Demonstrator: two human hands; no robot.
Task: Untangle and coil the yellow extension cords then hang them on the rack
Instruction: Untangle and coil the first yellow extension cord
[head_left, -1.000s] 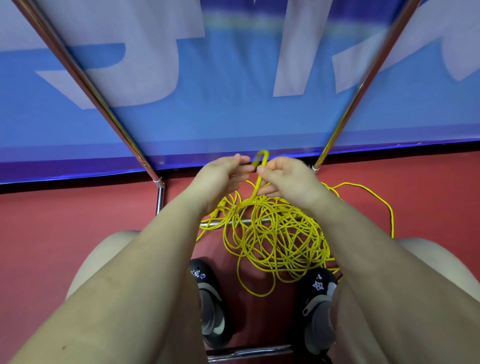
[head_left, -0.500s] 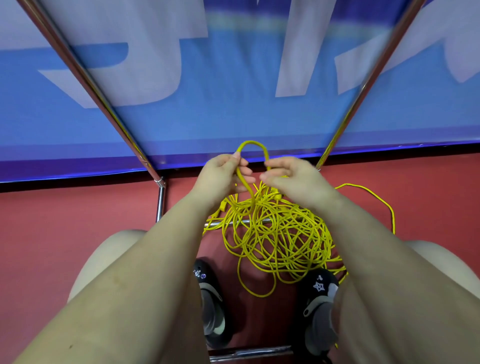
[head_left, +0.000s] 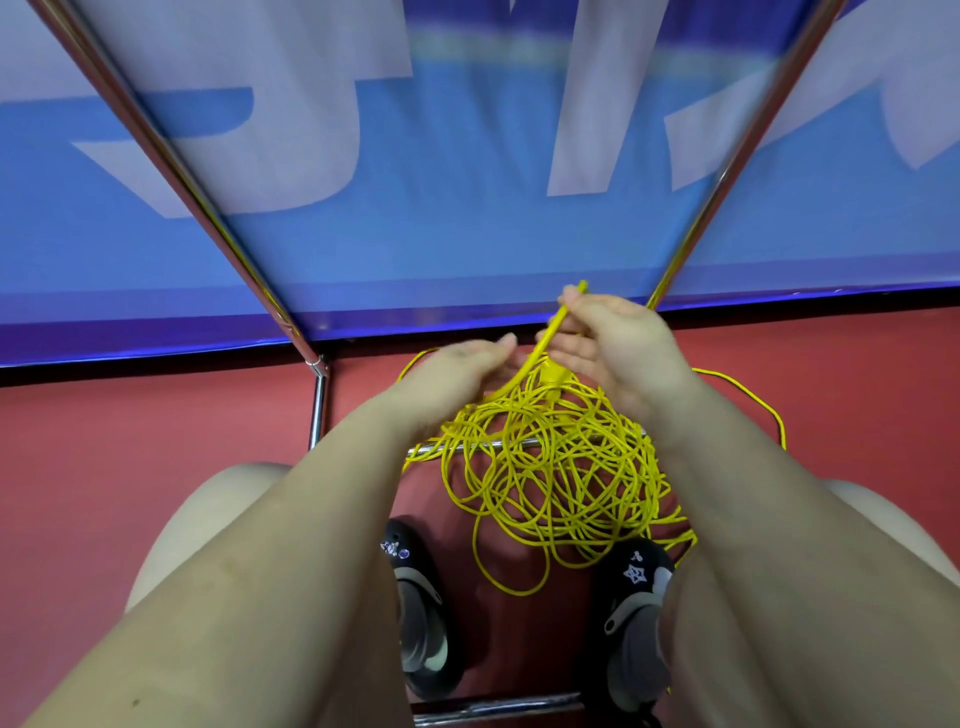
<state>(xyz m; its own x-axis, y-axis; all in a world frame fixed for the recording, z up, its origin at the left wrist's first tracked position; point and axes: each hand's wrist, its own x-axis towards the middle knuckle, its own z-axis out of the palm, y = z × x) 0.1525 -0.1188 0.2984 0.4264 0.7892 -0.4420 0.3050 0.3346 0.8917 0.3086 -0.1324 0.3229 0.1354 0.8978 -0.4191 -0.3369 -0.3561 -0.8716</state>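
Observation:
A tangled heap of yellow extension cord (head_left: 550, 483) lies on the red floor between my feet, draped over a low metal bar. My right hand (head_left: 615, 345) pinches a strand of it and holds the strand's end up above the heap, near the blue banner's lower edge. My left hand (head_left: 457, 371) is just left of that raised strand, fingers out toward it; whether it grips cord is hidden by the hand itself. One loose loop of cord trails off to the right on the floor. The rack's chrome poles (head_left: 171, 171) rise on both sides.
A blue banner (head_left: 467, 234) with white lettering stands directly ahead. A low chrome crossbar (head_left: 524, 442) of the rack runs under the heap, and another bar (head_left: 493, 706) lies by my dark shoes (head_left: 421, 597). My bare knees are at both sides.
The small loop held between both hands is gone. My right hand has lifted a strand up and to the right, pulling the heap's top taut, while my left hand dropped slightly.

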